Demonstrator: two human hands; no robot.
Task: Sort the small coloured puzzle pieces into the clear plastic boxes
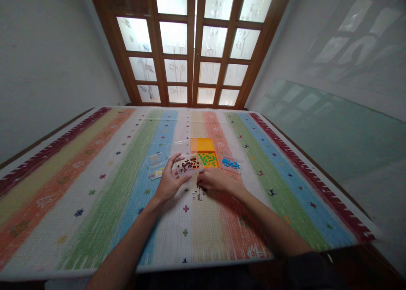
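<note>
My left hand (pixel 168 181) grips the near left side of a clear plastic box (pixel 179 171), thumb along the front and fingers behind. Small brown building bricks (pixel 189 165) lie loose in it, and its clear lid (pixel 177 147) stands open at the back. Just right of the box, my right hand (pixel 213 180) is closed, fingertips pinched together and pointing down near the cloth. What they pinch is too small to make out. Right by those fingertips lies a cluster of tiny white and dark pieces (pixel 199 193) on the cloth.
Behind my right hand stands an open orange box (pixel 203 145) with green bricks (pixel 207 159). A clear box of blue bricks (pixel 231 163) is to the right. Left is another clear box with yellow pieces (pixel 156 172). A striped cloth (pixel 127 205) covers the table.
</note>
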